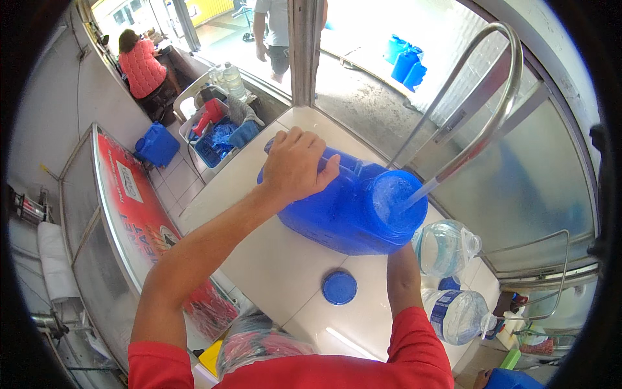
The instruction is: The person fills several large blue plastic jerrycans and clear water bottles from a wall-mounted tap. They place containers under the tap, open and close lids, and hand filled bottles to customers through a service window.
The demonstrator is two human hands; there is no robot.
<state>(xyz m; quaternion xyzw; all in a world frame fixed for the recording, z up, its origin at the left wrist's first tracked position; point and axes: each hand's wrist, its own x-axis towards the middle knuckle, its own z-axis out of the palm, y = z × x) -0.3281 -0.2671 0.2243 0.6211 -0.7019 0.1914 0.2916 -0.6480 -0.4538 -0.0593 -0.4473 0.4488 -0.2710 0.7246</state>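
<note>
A blue plastic water jug (320,209) is tilted over the tiled counter (252,257), its wide open mouth towards me. My left hand (296,163) lies over its upper side, fingers curled around the handle area. My right forearm reaches beneath the mouth end; the jug hides that hand. From a bent metal spout (505,97) a stream of water (413,199) runs into the mouth, where the water looks foamy. A round blue cap (339,288) lies on the counter between my arms.
Two clear plastic bottles (444,248) (459,316) lie right of my right arm, near a wire frame (566,272). Left are a red-fronted display case (136,194), another blue jug (158,144) and a cluttered basket (187,129). Two people are beyond the counter.
</note>
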